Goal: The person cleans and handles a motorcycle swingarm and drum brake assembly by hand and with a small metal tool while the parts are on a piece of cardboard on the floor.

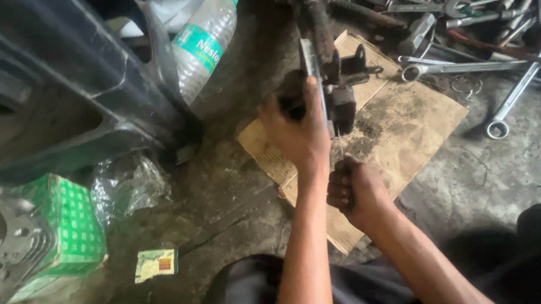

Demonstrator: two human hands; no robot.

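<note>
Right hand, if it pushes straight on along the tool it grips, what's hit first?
Probably the dark greasy metal part over the cardboard: the right hand aims its thin tool up into it. Depth unclear.

A metal part (325,70) is held upright over the middle of a cardboard sheet (410,128) laid on the floor (222,194). Spanners (501,56) are heaped beyond the sheet's right edge. A bottle (204,44) is found left of the sheet, a box (70,225) farther left.
</note>
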